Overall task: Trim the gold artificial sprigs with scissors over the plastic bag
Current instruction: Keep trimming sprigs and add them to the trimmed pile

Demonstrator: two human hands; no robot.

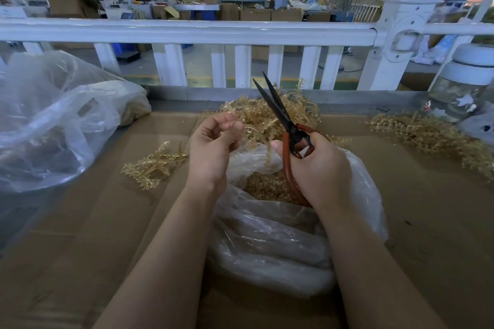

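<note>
My left hand (213, 143) pinches a gold sprig (252, 132) by its stem above the open clear plastic bag (272, 238). My right hand (318, 165) grips red-handled scissors (283, 117), whose black blades point up and away, slightly parted, just right of the sprig. Gold trimmings (267, 185) lie inside the bag. A heap of gold sprigs (270, 112) sits behind my hands. One loose sprig (153, 165) lies to the left on the cardboard.
A large clear bag (53, 120) bulges at the left. More gold sprigs (433, 136) spread at the right, beside a glass jar (462, 88). Brown cardboard (427, 222) covers the table. A white railing (187, 32) runs behind it.
</note>
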